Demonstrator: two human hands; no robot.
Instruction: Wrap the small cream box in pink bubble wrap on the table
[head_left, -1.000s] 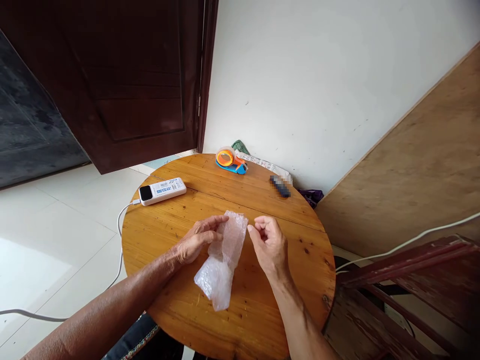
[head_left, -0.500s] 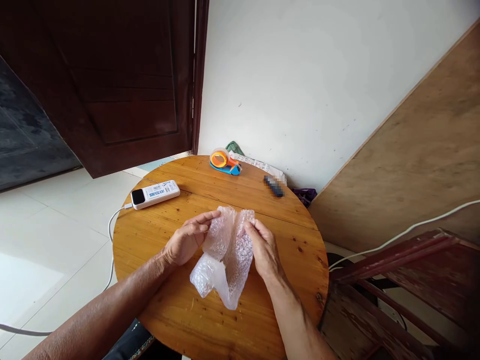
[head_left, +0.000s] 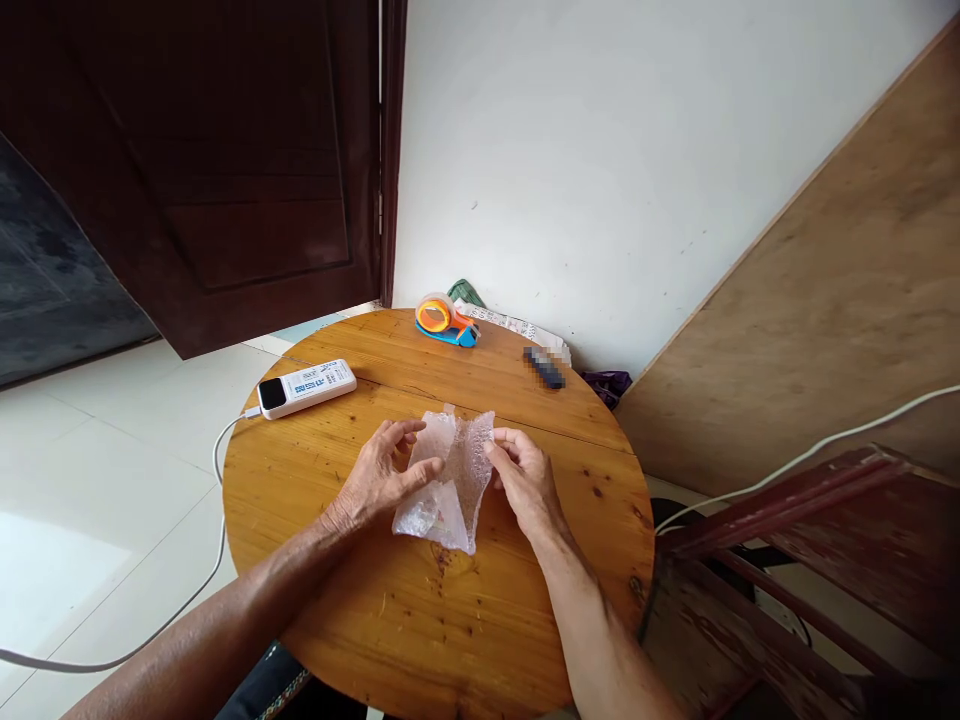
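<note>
As the right hand (head_left: 531, 488) pinches bubble wrap (head_left: 463, 480), seemingly unfolding it, the left hand (head_left: 373, 476), fingers wide, should steady its left edge.

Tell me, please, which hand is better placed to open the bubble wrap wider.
Probably the right hand: its fingers seem to pinch the right edge of the bubble wrap. The left hand is spread at its left side, with no clear grip.
</note>
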